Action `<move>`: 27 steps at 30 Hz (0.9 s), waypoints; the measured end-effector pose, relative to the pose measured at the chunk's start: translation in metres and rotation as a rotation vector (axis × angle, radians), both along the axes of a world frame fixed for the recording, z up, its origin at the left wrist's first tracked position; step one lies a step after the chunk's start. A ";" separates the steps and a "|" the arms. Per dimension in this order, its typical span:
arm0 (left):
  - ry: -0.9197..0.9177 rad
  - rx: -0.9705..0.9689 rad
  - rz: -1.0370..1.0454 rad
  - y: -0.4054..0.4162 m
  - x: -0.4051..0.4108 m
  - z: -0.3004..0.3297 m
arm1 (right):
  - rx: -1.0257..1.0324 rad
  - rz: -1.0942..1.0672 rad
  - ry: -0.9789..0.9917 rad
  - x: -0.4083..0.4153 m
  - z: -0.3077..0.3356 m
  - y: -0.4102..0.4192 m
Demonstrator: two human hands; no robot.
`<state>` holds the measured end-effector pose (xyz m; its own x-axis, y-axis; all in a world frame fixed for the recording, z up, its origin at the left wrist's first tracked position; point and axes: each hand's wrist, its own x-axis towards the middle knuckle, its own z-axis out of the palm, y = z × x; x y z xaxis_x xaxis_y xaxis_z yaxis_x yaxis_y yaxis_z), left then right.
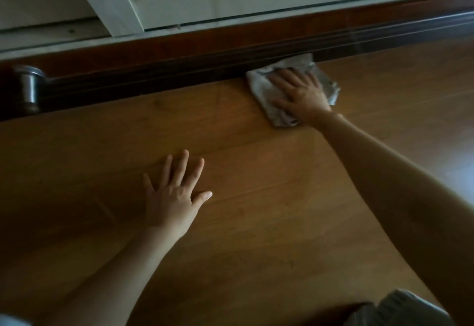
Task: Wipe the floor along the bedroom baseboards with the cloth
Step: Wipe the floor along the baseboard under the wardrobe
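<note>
A crumpled grey cloth (264, 89) lies on the brown wooden floor (256, 223), its far edge against the dark baseboard (154, 74). My right hand (300, 94) presses flat on the cloth with fingers spread and pointing left. My left hand (174, 192) rests flat on the bare floor nearer to me, fingers spread, holding nothing. The hand covers the middle of the cloth.
A dark metal door stop (28, 87) stands against the baseboard at the far left. Above the baseboard runs a white wall with a pale door frame (112, 5). A grey fabric-covered knee (400, 310) shows at the bottom right.
</note>
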<state>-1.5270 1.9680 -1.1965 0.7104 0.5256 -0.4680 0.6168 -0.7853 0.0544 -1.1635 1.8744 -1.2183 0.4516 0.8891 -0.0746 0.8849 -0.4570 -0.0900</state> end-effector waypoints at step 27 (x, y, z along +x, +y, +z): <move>0.009 -0.041 0.006 0.000 0.003 0.000 | -0.117 -0.523 0.076 0.087 0.007 -0.086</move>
